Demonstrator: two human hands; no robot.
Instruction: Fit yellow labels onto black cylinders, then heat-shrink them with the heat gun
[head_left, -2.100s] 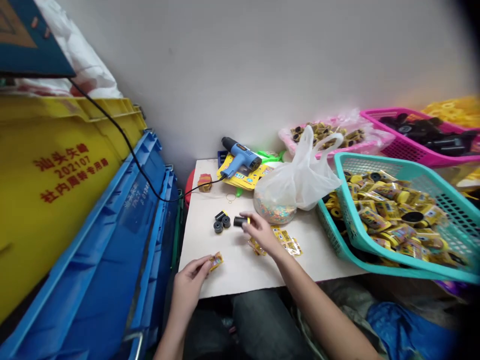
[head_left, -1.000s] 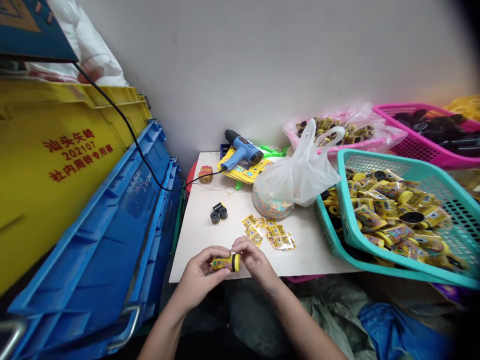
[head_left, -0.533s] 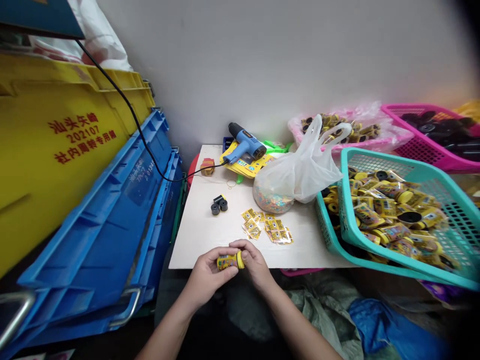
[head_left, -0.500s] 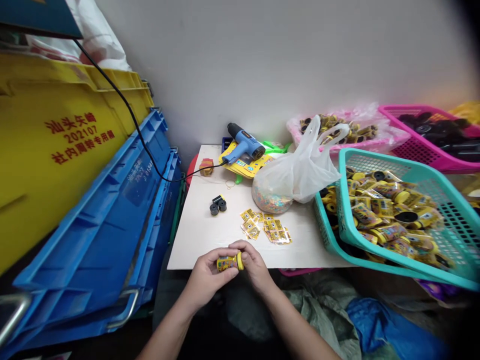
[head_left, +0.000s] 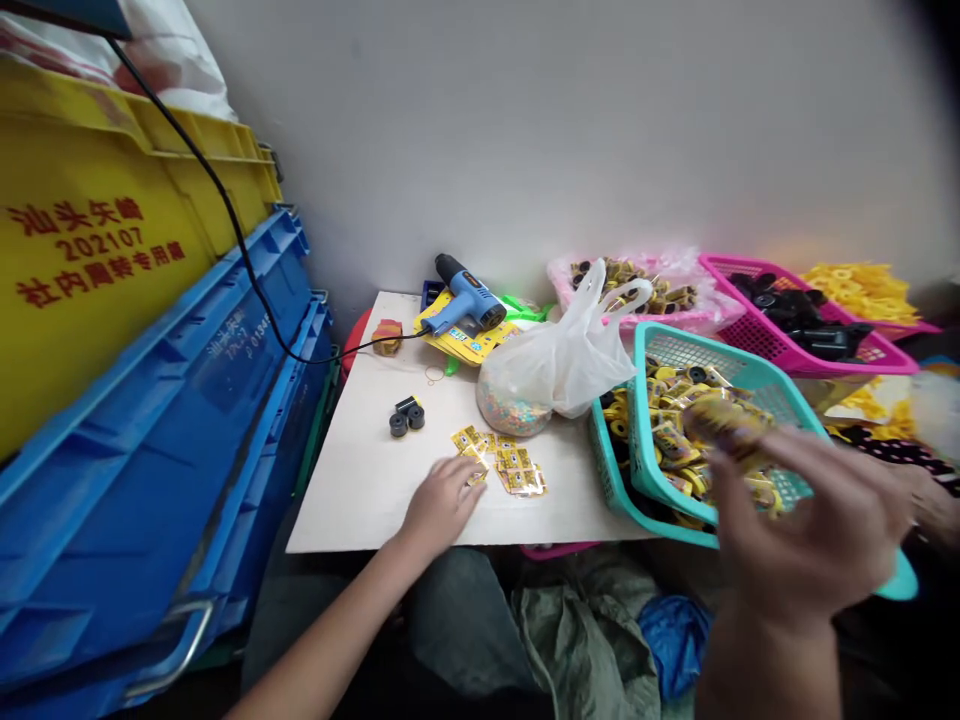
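Observation:
Over the teal basket (head_left: 643, 440), my right hand (head_left: 817, 525) pinches a small yellow printed bottle (head_left: 724, 422), blurred by motion. Beneath it the basket holds a heap of similar yellow bottles (head_left: 675, 445) with yellow and black ends. My left hand (head_left: 442, 505) rests on the white table (head_left: 360, 500), fingers stretched out at the near edge of the small yellow printed wrappers (head_left: 517, 470). Its fingertips overlap one wrapper; whether they grip it I cannot tell. To its left stand several black round caps (head_left: 407, 417).
A white plastic bag (head_left: 555, 365) of coloured beads sits mid-table. Behind it a blue heat gun (head_left: 469, 298) lies on yellow cards, its black cord (head_left: 244, 250) running left. Blue crates (head_left: 150, 480) rise at left. A pink basket (head_left: 757, 310) holds black parts. Another person's hand (head_left: 930, 500) shows at far right.
My hands have parted. The right has carried the bottle from the table's front edge rightward over the teal basket; the left has moved forward to the wrappers. The view has turned right.

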